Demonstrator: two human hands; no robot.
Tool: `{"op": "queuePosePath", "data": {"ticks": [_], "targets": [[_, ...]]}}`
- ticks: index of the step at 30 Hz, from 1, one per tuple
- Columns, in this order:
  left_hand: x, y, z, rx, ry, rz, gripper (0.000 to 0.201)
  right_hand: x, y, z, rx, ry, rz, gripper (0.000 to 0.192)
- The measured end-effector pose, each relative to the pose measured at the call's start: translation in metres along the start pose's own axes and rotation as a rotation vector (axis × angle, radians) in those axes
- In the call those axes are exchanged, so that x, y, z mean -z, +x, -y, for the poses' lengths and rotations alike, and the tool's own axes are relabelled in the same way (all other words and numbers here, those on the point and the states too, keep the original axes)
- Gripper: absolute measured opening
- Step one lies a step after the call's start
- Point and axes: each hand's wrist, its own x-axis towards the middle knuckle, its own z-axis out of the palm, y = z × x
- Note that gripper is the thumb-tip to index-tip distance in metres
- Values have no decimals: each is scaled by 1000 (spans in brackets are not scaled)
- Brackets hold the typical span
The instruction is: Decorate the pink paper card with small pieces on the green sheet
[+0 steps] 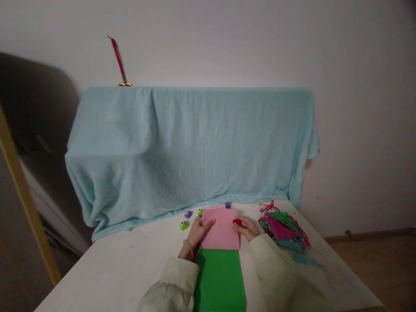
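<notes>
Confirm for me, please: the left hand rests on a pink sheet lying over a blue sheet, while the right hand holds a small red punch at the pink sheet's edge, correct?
Not quite. The head view shows the sheet under the pink sheet is green, not blue. The rest holds: the left hand rests on the pink sheet, and the right hand holds a small red punch at its edge.

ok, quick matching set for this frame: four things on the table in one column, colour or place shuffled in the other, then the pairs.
Things:
1. paper sheet under the left hand
2. sheet nearest the camera
3. small punch at the right hand
4. pile of punched scraps

Matches:
A. green
B. right side of the table
C. pink
D. red

Pairs:
1-C, pink sheet
2-A, green sheet
3-D, red punch
4-B, scrap pile
</notes>
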Motion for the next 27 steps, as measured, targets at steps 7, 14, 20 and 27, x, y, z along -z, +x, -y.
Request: {"op": "queuePosePath", "data": {"ticks": [7, 14, 20, 27], "targets": [[1, -1, -1, 63, -25, 22, 49, -2, 2, -4, -47, 33, -7, 48], [-2, -3, -2, 79, -54, 31, 48, 1, 1, -2, -81, 45, -22, 43], [-2, -1, -1, 50, -32, 39, 54, 0, -6, 5, 31, 38, -14, 34], [-2, 2, 2, 51, 18, 1, 55, -4, -6, 5, -34, -32, -72, 49]]}}
